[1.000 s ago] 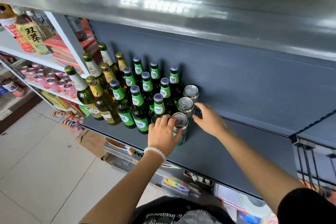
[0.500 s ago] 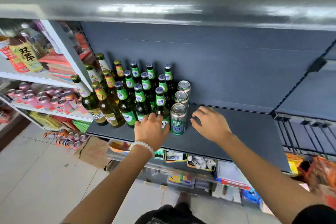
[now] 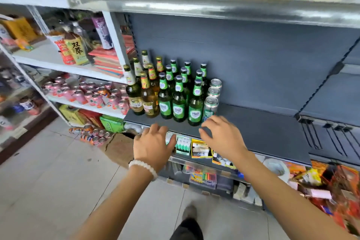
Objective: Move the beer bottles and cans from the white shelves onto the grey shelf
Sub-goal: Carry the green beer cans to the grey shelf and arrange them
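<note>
Step in hand, as judged: between trips. Both hands are empty and in front of the grey shelf (image 3: 263,134), so a fresh load from the white shelves (image 3: 58,64) is likely the next fetch.

Left of the grey shelf: the white shelves hold pink cans (image 3: 93,96) on a lower tier and tea bottles on the tier above; whether any beer is left there cannot be told, the frame is blurred.

Left end of the grey shelf: amber beer bottles (image 3: 148,93), then green beer bottles (image 3: 179,101) touching them in rows, then three green beer cans (image 3: 211,103) in a file front to back, upright.

Left hand (image 3: 153,146): below the shelf's front edge, fingers loosely spread, holding nothing; white bead bracelet (image 3: 143,167) at the wrist.

Right hand (image 3: 224,136): over the front edge, just in front of the nearest can, fingers relaxed and slightly curled, holding nothing; contact with the can not discernible.

Next move calls for a turn left and a firm grasp round each bottle's body.
</note>
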